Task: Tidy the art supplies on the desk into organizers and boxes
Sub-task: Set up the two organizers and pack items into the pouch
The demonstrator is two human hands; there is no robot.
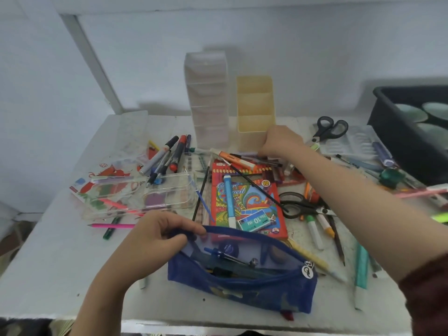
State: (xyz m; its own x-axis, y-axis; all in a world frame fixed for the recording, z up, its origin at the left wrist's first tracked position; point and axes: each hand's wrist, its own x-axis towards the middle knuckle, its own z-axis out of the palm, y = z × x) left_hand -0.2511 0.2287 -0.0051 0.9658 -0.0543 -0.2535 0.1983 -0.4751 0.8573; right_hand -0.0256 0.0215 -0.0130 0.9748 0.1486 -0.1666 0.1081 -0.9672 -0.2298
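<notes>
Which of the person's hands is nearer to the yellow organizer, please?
Right. The right hand is at the base of the yellow organizer; the left hand holds the blue pouch, well nearer the person.

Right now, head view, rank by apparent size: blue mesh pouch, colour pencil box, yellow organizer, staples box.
1. blue mesh pouch (nearest, so inflated)
2. colour pencil box
3. yellow organizer (farthest)
4. staples box

Left hand [155,241] pinched the rim of the blue mesh pencil pouch [242,287] at the near edge of the desk [60,275], right hand [278,141] curled over loose pens [244,155] just in front of the yellow organizer [255,107].
</notes>
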